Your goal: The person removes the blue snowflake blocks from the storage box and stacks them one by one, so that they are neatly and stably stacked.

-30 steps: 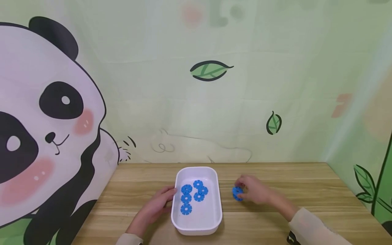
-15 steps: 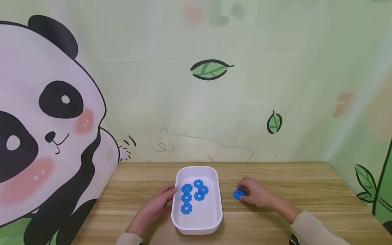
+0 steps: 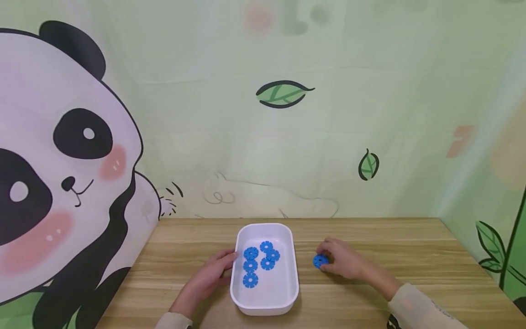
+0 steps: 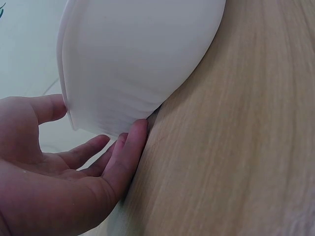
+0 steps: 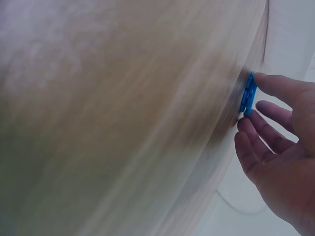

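Right wrist camera: slightly parted fingers (image 5: 267, 132) pinch stacked blue discs (image 5: 248, 94).

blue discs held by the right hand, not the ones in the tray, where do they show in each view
Head: lower part, a little right of centre; the blue discs sit right of the white tray, held by the right hand.
Left wrist: not in it.
Right wrist: right of centre, above mid-height, seen nearly edge-on.
Shared landmark: the wooden table, visible in all three.
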Demonstrator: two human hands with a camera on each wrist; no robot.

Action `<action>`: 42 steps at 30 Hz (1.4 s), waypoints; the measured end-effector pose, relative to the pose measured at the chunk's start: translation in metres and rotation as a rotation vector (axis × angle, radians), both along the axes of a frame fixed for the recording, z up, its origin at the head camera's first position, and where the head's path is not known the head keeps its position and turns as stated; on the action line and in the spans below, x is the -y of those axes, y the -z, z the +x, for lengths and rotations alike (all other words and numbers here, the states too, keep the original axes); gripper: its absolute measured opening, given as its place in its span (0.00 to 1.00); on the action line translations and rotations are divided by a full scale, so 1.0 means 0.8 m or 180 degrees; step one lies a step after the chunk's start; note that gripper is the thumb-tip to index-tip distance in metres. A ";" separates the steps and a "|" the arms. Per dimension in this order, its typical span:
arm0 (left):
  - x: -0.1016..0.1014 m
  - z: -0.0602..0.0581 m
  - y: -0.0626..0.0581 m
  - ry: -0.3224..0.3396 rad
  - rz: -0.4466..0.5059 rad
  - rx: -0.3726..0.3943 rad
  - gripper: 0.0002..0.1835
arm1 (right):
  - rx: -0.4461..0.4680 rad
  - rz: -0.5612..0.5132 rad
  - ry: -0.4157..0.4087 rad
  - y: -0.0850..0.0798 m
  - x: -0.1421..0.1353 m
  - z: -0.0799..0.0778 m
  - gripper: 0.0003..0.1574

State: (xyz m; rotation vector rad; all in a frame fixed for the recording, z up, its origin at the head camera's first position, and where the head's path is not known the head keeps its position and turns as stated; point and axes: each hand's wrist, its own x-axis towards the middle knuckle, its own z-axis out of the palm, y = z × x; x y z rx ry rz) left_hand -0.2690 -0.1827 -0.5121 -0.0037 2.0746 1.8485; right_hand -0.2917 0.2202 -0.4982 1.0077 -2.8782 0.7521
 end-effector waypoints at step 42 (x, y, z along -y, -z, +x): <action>0.001 0.001 -0.002 0.0041 0.0021 -0.0057 0.36 | 0.0011 -0.0273 0.0119 -0.067 0.098 0.018 0.22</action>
